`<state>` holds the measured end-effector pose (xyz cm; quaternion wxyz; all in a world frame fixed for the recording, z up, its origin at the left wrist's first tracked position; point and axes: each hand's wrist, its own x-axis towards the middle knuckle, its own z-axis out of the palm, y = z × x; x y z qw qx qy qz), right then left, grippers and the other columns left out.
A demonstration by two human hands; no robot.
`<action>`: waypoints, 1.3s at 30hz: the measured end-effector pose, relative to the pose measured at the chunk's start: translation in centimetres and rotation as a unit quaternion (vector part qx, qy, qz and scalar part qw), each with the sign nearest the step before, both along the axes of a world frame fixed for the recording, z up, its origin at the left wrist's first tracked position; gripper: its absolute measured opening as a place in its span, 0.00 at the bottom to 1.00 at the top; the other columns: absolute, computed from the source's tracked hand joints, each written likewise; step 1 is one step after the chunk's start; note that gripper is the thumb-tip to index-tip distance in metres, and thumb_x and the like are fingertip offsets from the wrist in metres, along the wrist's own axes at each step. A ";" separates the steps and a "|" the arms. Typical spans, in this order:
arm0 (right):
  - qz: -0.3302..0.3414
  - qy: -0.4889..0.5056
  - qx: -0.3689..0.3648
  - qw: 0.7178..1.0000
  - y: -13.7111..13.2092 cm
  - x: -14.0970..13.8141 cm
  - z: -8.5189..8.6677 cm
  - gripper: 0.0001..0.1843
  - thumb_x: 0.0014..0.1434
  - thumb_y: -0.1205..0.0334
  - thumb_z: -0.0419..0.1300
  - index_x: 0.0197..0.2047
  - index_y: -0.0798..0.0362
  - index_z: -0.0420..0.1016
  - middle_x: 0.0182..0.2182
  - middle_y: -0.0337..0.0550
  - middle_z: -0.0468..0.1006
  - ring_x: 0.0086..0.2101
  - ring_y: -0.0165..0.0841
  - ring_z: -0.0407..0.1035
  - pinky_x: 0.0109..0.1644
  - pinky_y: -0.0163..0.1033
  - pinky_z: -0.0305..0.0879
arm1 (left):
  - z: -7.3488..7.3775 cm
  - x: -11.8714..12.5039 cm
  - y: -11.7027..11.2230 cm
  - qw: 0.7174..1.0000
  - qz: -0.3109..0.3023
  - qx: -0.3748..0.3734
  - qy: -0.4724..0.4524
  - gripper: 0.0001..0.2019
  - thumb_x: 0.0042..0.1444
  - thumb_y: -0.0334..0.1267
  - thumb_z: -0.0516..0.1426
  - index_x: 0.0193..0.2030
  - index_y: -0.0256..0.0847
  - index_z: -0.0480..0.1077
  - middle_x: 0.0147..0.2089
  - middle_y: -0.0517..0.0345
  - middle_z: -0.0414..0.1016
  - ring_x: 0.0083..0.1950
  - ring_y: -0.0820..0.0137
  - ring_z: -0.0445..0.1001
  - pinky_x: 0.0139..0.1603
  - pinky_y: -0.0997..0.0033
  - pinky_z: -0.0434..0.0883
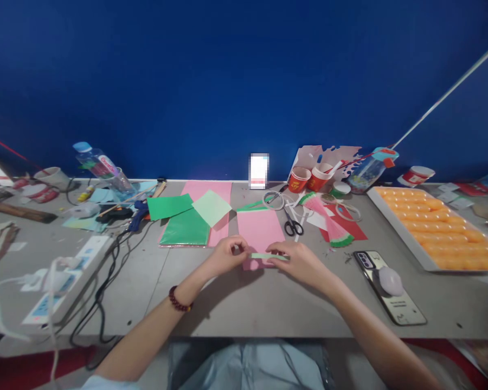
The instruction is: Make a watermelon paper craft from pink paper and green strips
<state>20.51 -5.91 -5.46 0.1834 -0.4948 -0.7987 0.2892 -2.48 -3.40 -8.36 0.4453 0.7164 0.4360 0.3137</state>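
My left hand and my right hand meet over the near end of a pink paper sheet on the grey table. Both hands pinch a thin light-green paper strip that runs between them, lying across the pink sheet's lower edge. A bead bracelet sits on my left wrist. Black scissors lie just beyond my right hand.
Green paper sheets and more pink paper lie at the left of centre. Red paper cups, tape rolls and a pleated paper watermelon fan sit at the back right. A phone and a tray of orange balls are right. A power strip, cables and bottles are left.
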 end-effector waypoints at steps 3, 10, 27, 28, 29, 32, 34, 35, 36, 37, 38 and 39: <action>-0.015 0.030 -0.038 0.999 0.1 1.2 0.1 0.12 0.58 0.60 0.57 0.43 0.50 0.78 0.42 0.44 0.81 0.39 0.37 0.74 0.45 0.39 0.64 | -0.2 -0.8 0.1 0.999 0.022 -0.013 0.022 0.06 0.49 0.38 0.56 0.26 0.37 0.69 0.29 0.60 0.70 0.28 0.75 0.62 0.28 0.75 0.59; -0.061 0.083 -0.088 0.991 0.4 3.6 -1.0 0.11 0.57 0.57 0.56 0.36 0.52 0.78 0.33 0.42 0.80 0.34 0.34 0.72 0.41 0.38 0.65 | -1.3 -1.6 0.0 0.998 0.039 -0.008 0.052 0.08 0.50 0.39 0.57 0.26 0.37 0.70 0.30 0.59 0.71 0.28 0.75 0.64 0.30 0.75 0.61; -0.134 0.131 -0.119 0.975 0.7 4.6 -4.5 0.16 0.53 0.49 0.59 0.34 0.54 0.77 0.29 0.42 0.79 0.29 0.34 0.70 0.35 0.37 0.64 | -1.9 -1.0 -1.1 0.985 0.017 0.079 0.151 0.05 0.53 0.36 0.57 0.28 0.41 0.71 0.37 0.56 0.69 0.43 0.65 0.69 0.45 0.66 0.67; -0.136 0.132 -0.120 0.974 0.7 4.6 -4.8 0.16 0.52 0.49 0.60 0.34 0.54 0.77 0.29 0.42 0.79 0.29 0.34 0.71 0.35 0.37 0.64 | -1.9 -1.0 -1.1 0.984 0.015 0.082 0.159 0.05 0.53 0.36 0.57 0.27 0.41 0.71 0.37 0.56 0.69 0.43 0.65 0.69 0.45 0.65 0.67; -0.138 0.133 -0.120 0.974 0.6 4.6 -5.0 0.16 0.52 0.49 0.60 0.34 0.54 0.78 0.29 0.42 0.79 0.29 0.34 0.71 0.34 0.37 0.65 | -1.8 -1.0 -1.2 0.982 0.012 0.086 0.167 0.05 0.53 0.36 0.57 0.27 0.41 0.71 0.37 0.56 0.69 0.43 0.65 0.69 0.45 0.65 0.67; -0.142 0.129 -0.117 0.974 0.5 4.3 -5.2 0.16 0.52 0.50 0.59 0.33 0.54 0.78 0.28 0.43 0.79 0.28 0.34 0.71 0.34 0.38 0.65 | -1.8 -1.1 -1.2 0.978 0.004 0.098 0.185 0.06 0.53 0.34 0.57 0.26 0.41 0.72 0.37 0.56 0.69 0.43 0.65 0.68 0.45 0.64 0.67; -0.144 0.128 -0.113 0.975 0.4 4.0 -5.1 0.16 0.52 0.50 0.59 0.33 0.54 0.78 0.27 0.43 0.79 0.28 0.34 0.70 0.33 0.37 0.65 | -1.8 -1.1 -1.2 0.977 0.000 0.098 0.191 0.06 0.53 0.34 0.57 0.26 0.41 0.72 0.37 0.56 0.69 0.43 0.65 0.68 0.45 0.64 0.67; -0.146 0.127 -0.111 0.975 0.4 4.0 -5.0 0.16 0.51 0.50 0.59 0.32 0.54 0.78 0.27 0.42 0.79 0.27 0.33 0.70 0.32 0.37 0.65 | -1.9 -1.1 -1.2 0.977 -0.001 0.096 0.192 0.06 0.53 0.34 0.57 0.26 0.41 0.72 0.38 0.55 0.69 0.43 0.65 0.68 0.45 0.64 0.67; -0.148 0.126 -0.112 0.974 0.4 3.9 -5.0 0.16 0.51 0.50 0.59 0.32 0.54 0.78 0.26 0.42 0.78 0.27 0.33 0.69 0.32 0.37 0.64 | -1.9 -1.2 -1.2 0.977 -0.002 0.093 0.192 0.06 0.53 0.34 0.57 0.26 0.41 0.72 0.38 0.55 0.69 0.44 0.65 0.68 0.45 0.64 0.67; -0.150 0.124 -0.114 0.974 0.4 3.8 -5.0 0.16 0.51 0.50 0.59 0.32 0.54 0.77 0.25 0.42 0.78 0.26 0.33 0.69 0.31 0.37 0.64 | -2.0 -1.2 -1.2 0.977 -0.002 0.090 0.192 0.06 0.53 0.34 0.57 0.27 0.41 0.72 0.38 0.55 0.69 0.44 0.64 0.68 0.45 0.64 0.67; -0.153 0.123 -0.117 0.974 0.4 3.8 -5.0 0.16 0.51 0.50 0.59 0.31 0.54 0.77 0.25 0.42 0.77 0.26 0.33 0.69 0.31 0.37 0.63 | -2.0 -1.2 -1.2 0.977 -0.003 0.088 0.192 0.06 0.53 0.34 0.57 0.27 0.41 0.72 0.38 0.55 0.69 0.44 0.64 0.68 0.46 0.64 0.67; -0.154 0.123 -0.121 0.973 0.4 3.8 -5.0 0.16 0.50 0.50 0.59 0.31 0.54 0.77 0.25 0.42 0.77 0.26 0.33 0.68 0.31 0.37 0.63 | -2.0 -1.2 -1.2 0.978 -0.005 0.085 0.192 0.05 0.53 0.34 0.57 0.27 0.41 0.72 0.39 0.55 0.69 0.44 0.64 0.68 0.46 0.64 0.67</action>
